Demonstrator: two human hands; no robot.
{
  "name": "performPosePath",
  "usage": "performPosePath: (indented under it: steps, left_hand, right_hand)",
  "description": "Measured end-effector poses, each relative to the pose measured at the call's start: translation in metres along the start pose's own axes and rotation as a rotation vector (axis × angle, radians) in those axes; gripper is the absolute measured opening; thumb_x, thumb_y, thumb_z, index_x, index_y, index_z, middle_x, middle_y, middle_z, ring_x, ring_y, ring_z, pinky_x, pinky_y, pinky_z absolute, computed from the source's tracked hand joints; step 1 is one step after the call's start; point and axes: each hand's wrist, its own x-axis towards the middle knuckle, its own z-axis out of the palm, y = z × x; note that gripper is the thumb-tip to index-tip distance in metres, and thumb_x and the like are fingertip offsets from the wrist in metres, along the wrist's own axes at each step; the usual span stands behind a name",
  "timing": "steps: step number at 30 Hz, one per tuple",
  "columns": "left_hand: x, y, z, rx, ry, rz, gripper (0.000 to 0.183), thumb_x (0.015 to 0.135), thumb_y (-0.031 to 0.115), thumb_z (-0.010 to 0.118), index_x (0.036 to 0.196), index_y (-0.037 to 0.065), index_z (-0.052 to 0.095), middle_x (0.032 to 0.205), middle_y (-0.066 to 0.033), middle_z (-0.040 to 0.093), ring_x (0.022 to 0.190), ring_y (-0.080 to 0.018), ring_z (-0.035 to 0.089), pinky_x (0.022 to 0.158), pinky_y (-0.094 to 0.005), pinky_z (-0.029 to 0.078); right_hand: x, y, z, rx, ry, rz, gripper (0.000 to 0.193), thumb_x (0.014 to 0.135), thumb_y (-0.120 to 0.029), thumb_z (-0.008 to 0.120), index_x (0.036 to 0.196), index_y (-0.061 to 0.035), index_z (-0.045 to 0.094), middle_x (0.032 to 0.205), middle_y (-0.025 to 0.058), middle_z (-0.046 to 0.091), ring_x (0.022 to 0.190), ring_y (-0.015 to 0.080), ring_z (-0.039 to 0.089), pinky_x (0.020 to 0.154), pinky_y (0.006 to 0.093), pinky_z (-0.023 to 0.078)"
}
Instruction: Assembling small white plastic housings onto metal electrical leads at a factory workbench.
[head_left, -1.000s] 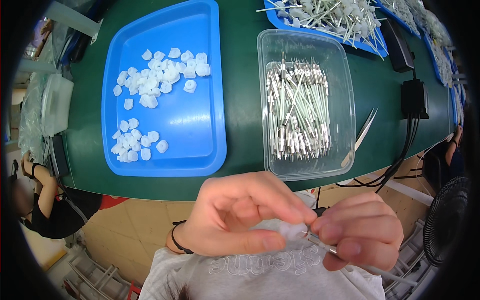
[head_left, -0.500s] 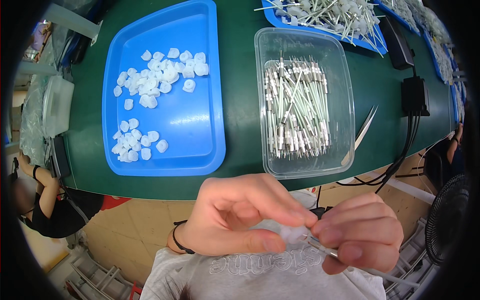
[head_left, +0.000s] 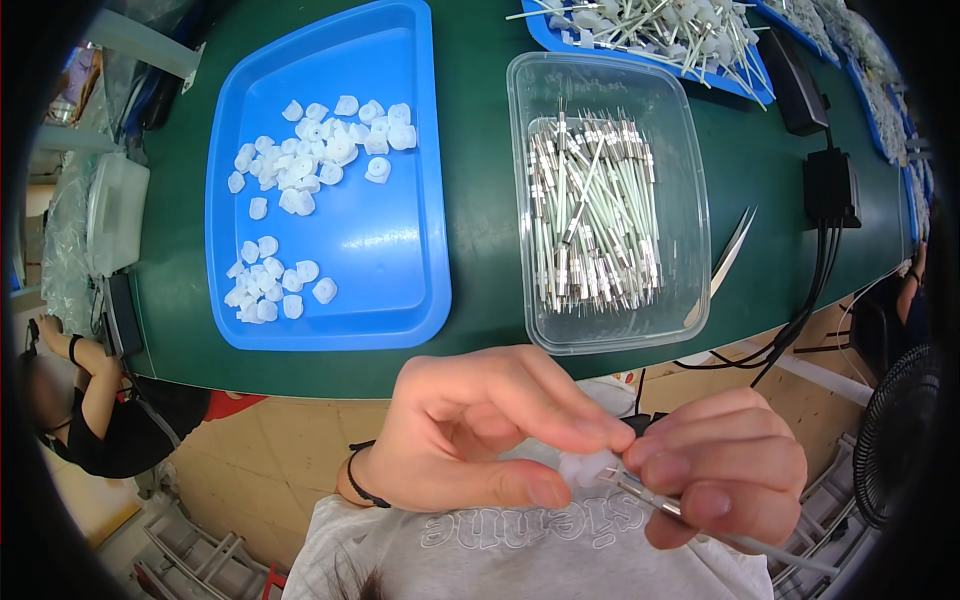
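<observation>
Over my lap, in front of the table edge, my left hand [head_left: 480, 425] pinches a small translucent white plastic cap [head_left: 582, 470] between thumb and fingers. My right hand [head_left: 735, 465] is closed around a thin white cable with a metal connector [head_left: 648, 494]. Its thin metal prongs point left at the cap, very close to it; whether they touch I cannot tell. The cable's tail runs out below my right hand toward the lower right. Part of the cap is hidden behind my left fingers.
A blue tray [head_left: 390, 290] holds loose white caps in two clusters. A clear plastic box [head_left: 685, 240] contains many cables with metal ends. Tweezers [head_left: 733, 252] lie beside it. Behind stands another blue tray [head_left: 715, 82] of capped cables. Black adapters [head_left: 832, 188] with cords and a fan [head_left: 895, 440] are at right.
Both hands stay almost in place. The connector in my right hand has shifted very slightly, and its prongs show more clearly beside the cap.
</observation>
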Motion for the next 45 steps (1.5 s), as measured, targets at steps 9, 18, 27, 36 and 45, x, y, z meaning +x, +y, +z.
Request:
performPosePath:
  steps: [9,18,27,36,45]
  left_hand:
    - [-0.001,0.0,0.001,-0.04,0.011,-0.005,0.031,0.065,-0.016,0.062,0.094,-0.008,0.056,0.099,-0.0206,0.053,0.1,-0.0299,0.053,0.087,-0.0404,0.043]
    - [-0.001,0.0,0.0,-0.038,0.002,-0.008,0.031,0.065,-0.017,0.061,0.094,-0.008,0.056,0.099,-0.0203,0.053,0.099,-0.0296,0.053,0.087,-0.0399,0.043]
    - [0.0,0.0,0.0,0.028,-0.008,0.007,0.028,0.068,-0.011,0.062,0.094,-0.008,0.056,0.098,-0.0213,0.053,0.093,-0.0296,0.055,0.083,-0.0388,0.045]
    - [0.0,-0.001,0.002,0.073,0.012,0.015,0.023,0.071,-0.004,0.063,0.093,-0.008,0.055,0.095,-0.0212,0.054,0.087,-0.0288,0.057,0.079,-0.0372,0.048]
    - [0.0,0.001,0.002,0.271,0.014,0.063,0.022,0.068,0.0,0.069,0.086,-0.004,0.055,0.092,-0.0202,0.056,0.076,-0.0273,0.059,0.067,-0.0341,0.052]
  right_hand:
    - [-0.002,0.0,0.005,0.0,0.042,-0.012,0.031,0.076,-0.014,0.062,0.096,-0.0034,0.04,0.087,0.0101,0.05,0.072,0.0206,0.057,0.057,0.0258,0.05]
    - [-0.002,0.005,0.002,0.03,0.013,-0.053,0.03,0.076,-0.013,0.063,0.095,-0.0033,0.041,0.087,0.0103,0.051,0.072,0.0208,0.058,0.057,0.0259,0.05]
    - [-0.001,0.015,-0.005,0.172,-0.038,-0.098,0.03,0.073,-0.009,0.066,0.093,-0.0031,0.044,0.087,0.0127,0.055,0.069,0.0231,0.06,0.058,0.0284,0.05]
    - [0.0,0.015,-0.008,0.194,-0.068,-0.079,0.031,0.072,-0.009,0.067,0.093,-0.0035,0.045,0.087,0.0122,0.056,0.072,0.0225,0.06,0.058,0.0279,0.05]
    - [0.0,0.011,-0.002,0.113,-0.014,-0.093,0.031,0.074,-0.015,0.066,0.095,-0.0053,0.045,0.087,0.0097,0.056,0.071,0.0208,0.059,0.058,0.0259,0.049]
